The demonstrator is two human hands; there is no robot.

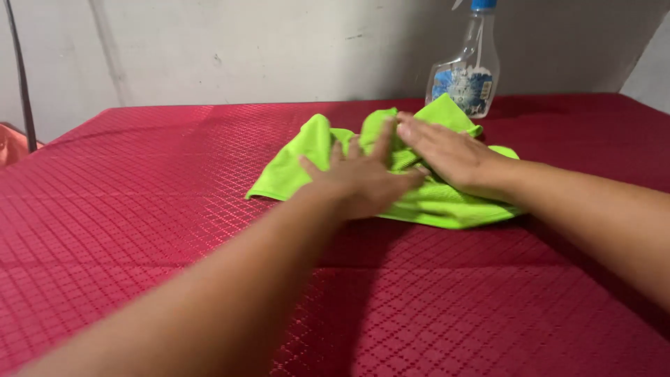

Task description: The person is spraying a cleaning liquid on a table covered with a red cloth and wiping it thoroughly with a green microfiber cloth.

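Note:
A crumpled lime-green cloth lies on a table covered in red diamond-patterned fabric. My left hand rests flat on the middle of the cloth with its fingers spread. My right hand lies flat on the cloth's right part, fingers together and pointing left, touching the left hand's fingertips. Neither hand grips anything; both press on the cloth from above.
A clear plastic spray bottle with a blue top and a blue label stands just behind the cloth near the grey wall. A dark cable hangs at the far left beside a pinkish object.

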